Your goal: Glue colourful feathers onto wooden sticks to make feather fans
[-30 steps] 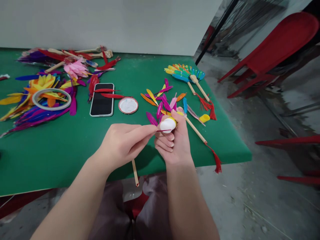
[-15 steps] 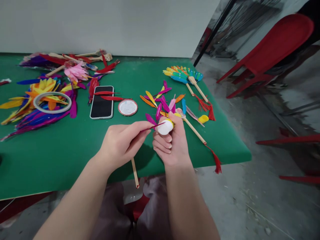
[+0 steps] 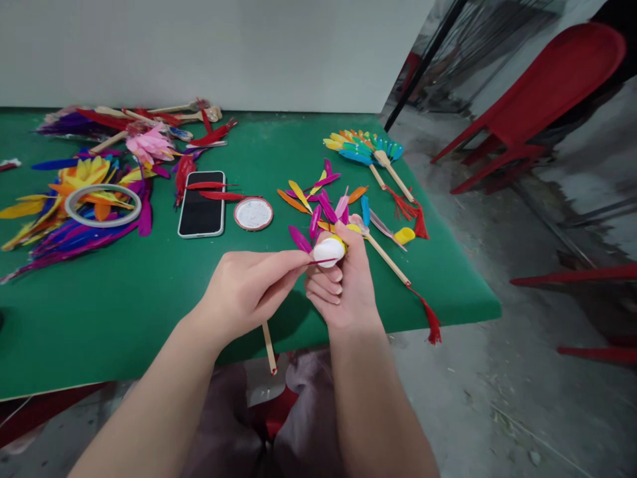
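My left hand (image 3: 256, 282) pinches a thin dark red feather (image 3: 323, 261) between thumb and fingertips. The feather's narrow end lies across the lower part of a rounded white end of a small container (image 3: 328, 249). My right hand (image 3: 343, 282) is wrapped round that container, which has a yellow edge; most of it is hidden in my fingers. Just beyond my hands lie loose magenta, orange and yellow feathers (image 3: 326, 206). Below my left hand, a wooden stick (image 3: 269, 348) sticks out over the table's front edge.
On the green table (image 3: 149, 318) are a phone (image 3: 202, 204) with red feathers on it, a round white lid (image 3: 253, 214), a tape roll (image 3: 74, 212) on a feather pile, feather fans (image 3: 365, 147), a yellow cap (image 3: 405, 236) and a red tassel (image 3: 432, 325). A red chair (image 3: 557, 86) stands right.
My left hand has shifted slightly right, and the feather's end has moved down and further across the white end. My right hand keeps nearly the same place.
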A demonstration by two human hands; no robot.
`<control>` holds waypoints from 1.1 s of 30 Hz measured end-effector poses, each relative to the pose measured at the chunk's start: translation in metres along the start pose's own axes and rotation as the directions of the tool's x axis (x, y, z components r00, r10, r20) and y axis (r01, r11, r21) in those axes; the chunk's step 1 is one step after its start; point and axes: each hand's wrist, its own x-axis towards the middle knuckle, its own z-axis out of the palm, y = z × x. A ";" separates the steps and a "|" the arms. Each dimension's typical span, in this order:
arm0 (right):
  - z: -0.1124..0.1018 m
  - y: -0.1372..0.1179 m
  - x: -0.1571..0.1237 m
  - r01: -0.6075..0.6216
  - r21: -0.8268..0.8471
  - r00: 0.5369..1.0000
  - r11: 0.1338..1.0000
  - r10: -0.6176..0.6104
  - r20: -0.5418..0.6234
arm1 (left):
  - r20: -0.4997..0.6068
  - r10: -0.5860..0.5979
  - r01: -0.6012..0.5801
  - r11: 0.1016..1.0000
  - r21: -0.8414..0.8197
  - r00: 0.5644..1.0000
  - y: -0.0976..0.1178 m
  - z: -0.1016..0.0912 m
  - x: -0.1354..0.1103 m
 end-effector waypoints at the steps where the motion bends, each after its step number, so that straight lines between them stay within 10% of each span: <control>1: 0.000 0.000 0.000 0.007 -0.001 1.000 1.000 -0.007 -0.002 | 0.004 0.003 -0.003 1.000 0.001 1.000 0.000 -0.001 0.000; 18: -0.004 0.001 -0.004 0.386 -0.226 0.909 0.894 -0.411 -0.073 | -0.051 -0.152 0.148 0.986 -0.080 0.987 0.001 -0.007 -0.003; 26: -0.011 -0.012 -0.019 0.333 -0.309 0.939 0.891 -0.281 0.200 | -0.152 -0.298 0.262 0.939 -0.221 0.942 0.001 -0.011 -0.005; 33: -0.004 -0.014 -0.019 0.334 -0.200 0.943 0.921 -0.328 0.063 | -0.122 -0.300 0.258 0.925 -0.280 0.946 0.005 -0.014 -0.005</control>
